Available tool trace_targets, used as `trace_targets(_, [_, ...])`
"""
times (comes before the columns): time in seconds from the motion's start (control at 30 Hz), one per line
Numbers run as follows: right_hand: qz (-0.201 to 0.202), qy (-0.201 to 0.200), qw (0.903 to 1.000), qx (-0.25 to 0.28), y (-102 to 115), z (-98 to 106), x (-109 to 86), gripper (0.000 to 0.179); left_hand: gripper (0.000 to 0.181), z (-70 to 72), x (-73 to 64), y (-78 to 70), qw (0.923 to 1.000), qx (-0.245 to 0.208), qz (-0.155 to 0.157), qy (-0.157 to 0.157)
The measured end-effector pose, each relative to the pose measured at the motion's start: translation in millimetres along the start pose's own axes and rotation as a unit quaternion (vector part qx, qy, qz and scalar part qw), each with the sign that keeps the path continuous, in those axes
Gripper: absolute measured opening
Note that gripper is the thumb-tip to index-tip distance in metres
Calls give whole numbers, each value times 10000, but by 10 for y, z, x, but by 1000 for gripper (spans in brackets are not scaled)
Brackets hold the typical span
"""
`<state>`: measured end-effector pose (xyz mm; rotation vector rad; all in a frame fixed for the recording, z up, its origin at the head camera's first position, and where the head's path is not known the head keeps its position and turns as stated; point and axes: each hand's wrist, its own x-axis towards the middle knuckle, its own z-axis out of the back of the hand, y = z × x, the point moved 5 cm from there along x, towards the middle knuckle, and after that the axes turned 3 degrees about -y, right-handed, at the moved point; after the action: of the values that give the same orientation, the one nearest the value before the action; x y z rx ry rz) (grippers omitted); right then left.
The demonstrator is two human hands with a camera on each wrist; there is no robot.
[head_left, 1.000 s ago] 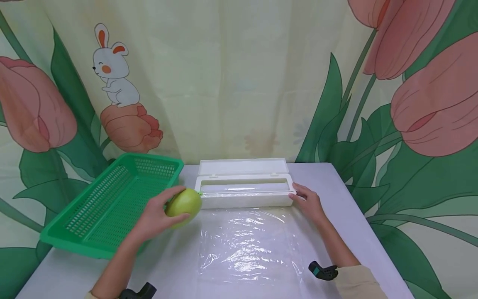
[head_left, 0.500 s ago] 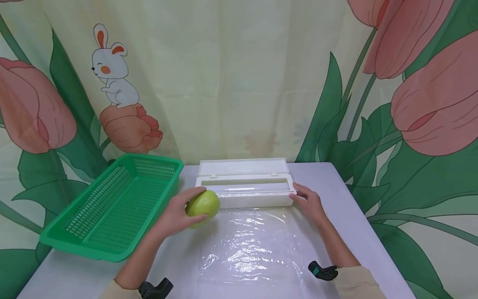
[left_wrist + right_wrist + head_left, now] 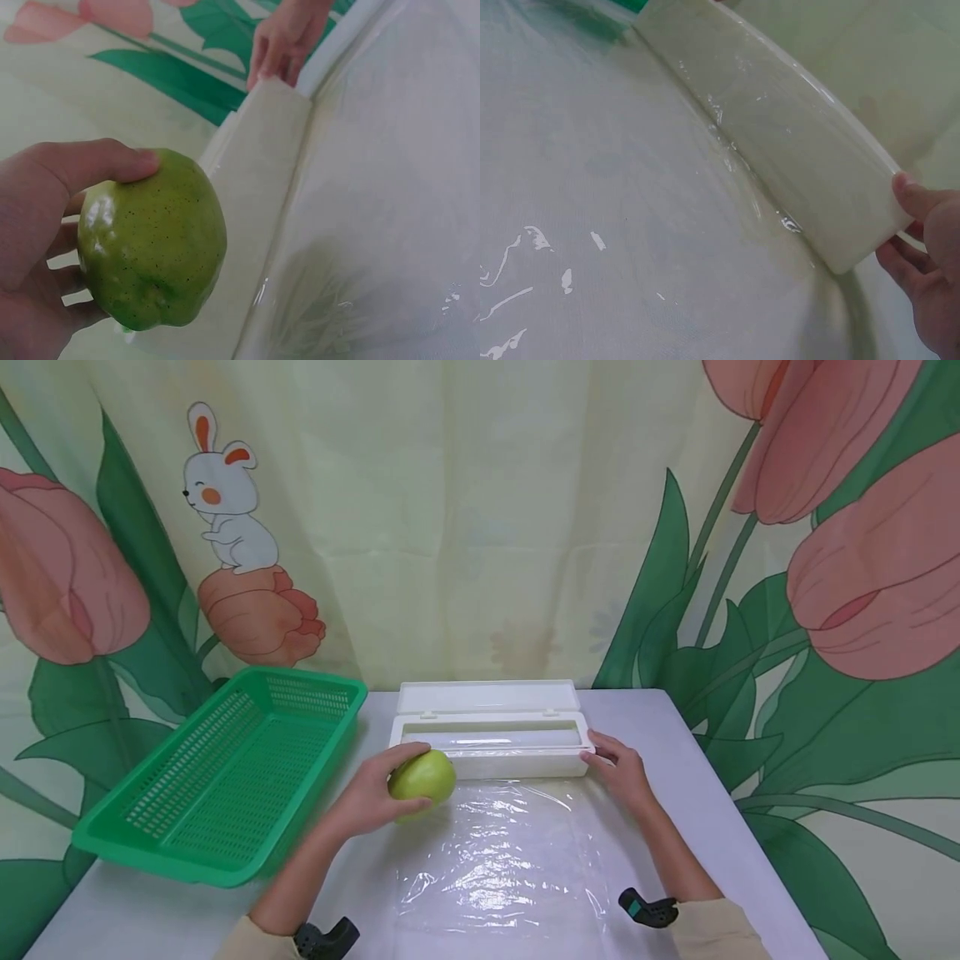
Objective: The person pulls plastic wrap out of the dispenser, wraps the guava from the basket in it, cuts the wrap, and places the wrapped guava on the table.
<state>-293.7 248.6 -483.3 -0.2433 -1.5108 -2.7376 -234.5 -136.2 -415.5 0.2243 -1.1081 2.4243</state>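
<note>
A green apple (image 3: 424, 782) is gripped in my left hand (image 3: 369, 797), above the left edge of a sheet of clear cling film (image 3: 517, 860). Dark specks and a lobed end show on the apple (image 3: 161, 240) in the left wrist view, with the thumb over it and the fingers behind. The film lies spread on the table in front of a white cling film dispenser (image 3: 525, 766), whose lid stands open at the back. At the dispenser's right end, my right hand (image 3: 624, 777) holds the corner between thumb and fingers, also seen in the right wrist view.
A green plastic basket (image 3: 168, 870) with slotted walls sits at the left of the white table (image 3: 697, 802), with nothing seen in it. Behind the table hangs a curtain (image 3: 480, 527) printed with tulips and a rabbit.
My left hand has carried the apple rightward, from beside the basket to the film's left edge in front of the dispenser. The right hand has stayed on the dispenser's end.
</note>
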Motion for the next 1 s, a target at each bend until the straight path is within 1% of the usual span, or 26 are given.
trace_targets(0.1, [66, -32, 10000, -26, 16, 5, 8, 56, 70, -24, 13, -4, 10000, -58, -11, 9])
trace_targets(0.23, [58, -20, 10000, -37, 23, -1, 19, 56, 70, -82, 36, 2, 9999, -74, 1, 82])
trace_targets(0.47, [71, -41, 9999, 110, 17, -12, 9, 56, 70, -200, 60, 31, 9996, -110, 50, 246])
trace_targets(0.67, [59, -36, 9998, 198, -36, -4, -1, 57, 70, -266, 41, 30, 9993, -83, 125, 336])
trace_targets(0.8, [9, -14, 9999, 167, -46, -6, -6, 58, 70, -288, 25, 28, 9992, -39, 77, 382])
trace_targets(1.0, [-108, 2, 9998, 142, -51, -23, -22, 59, 71, -341, 20, 46, 9986, -6, 88, 516])
